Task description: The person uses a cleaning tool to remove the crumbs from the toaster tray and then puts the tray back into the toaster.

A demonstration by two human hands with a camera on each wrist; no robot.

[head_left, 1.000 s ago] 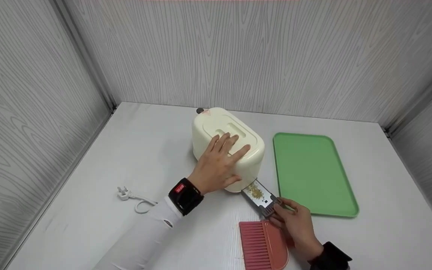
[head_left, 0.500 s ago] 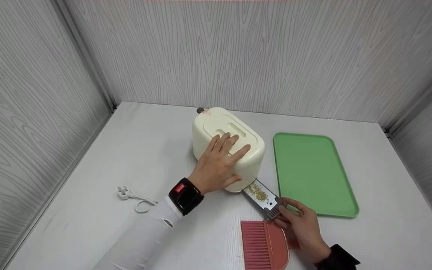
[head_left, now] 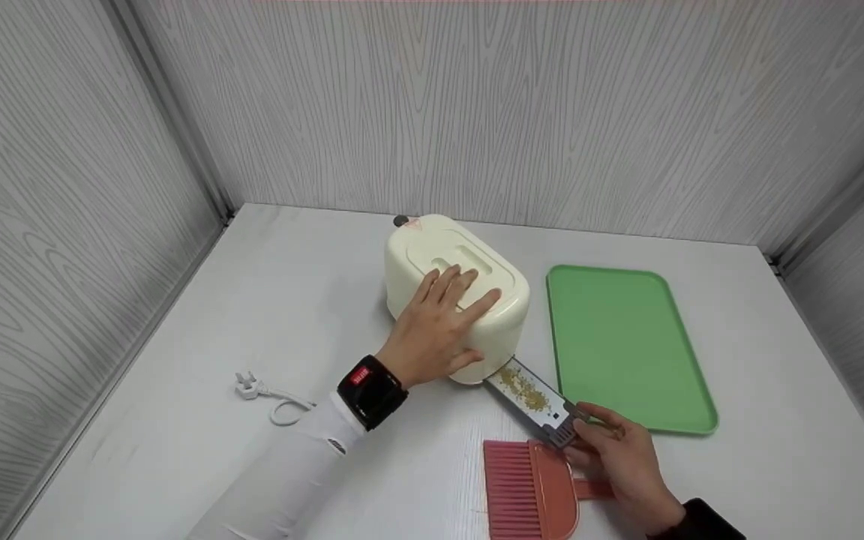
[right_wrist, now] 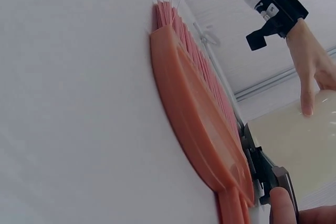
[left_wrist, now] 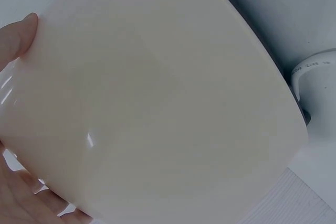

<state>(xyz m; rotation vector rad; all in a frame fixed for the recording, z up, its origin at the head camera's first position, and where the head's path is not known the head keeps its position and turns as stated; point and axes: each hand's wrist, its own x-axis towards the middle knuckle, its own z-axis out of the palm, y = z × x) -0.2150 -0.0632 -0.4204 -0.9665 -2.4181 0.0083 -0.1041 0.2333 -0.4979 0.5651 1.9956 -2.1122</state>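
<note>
A cream toaster stands mid-table, its top marked with shallow recesses. My left hand rests on it, fingers spread over the top and thumb against the side. In the left wrist view the toaster's smooth wall fills most of the frame. From under its near right end sticks out a crumb tray, white inside with a dark grey frame, strewn with yellowish crumbs. My right hand pinches the outer end of this tray between thumb and fingers. Its inner end is hidden beneath the toaster.
A red hand brush lies just below the crumb tray, its handle partly behind my right hand. Right of the toaster lies a flat green tray. A white plug with its cord lies at left. Grey wood-grain panels surround the table.
My right hand has moved toward the lower right, drawing the crumb tray further out of the toaster, with more crumbs showing. The left hand and toaster have stayed in place.
</note>
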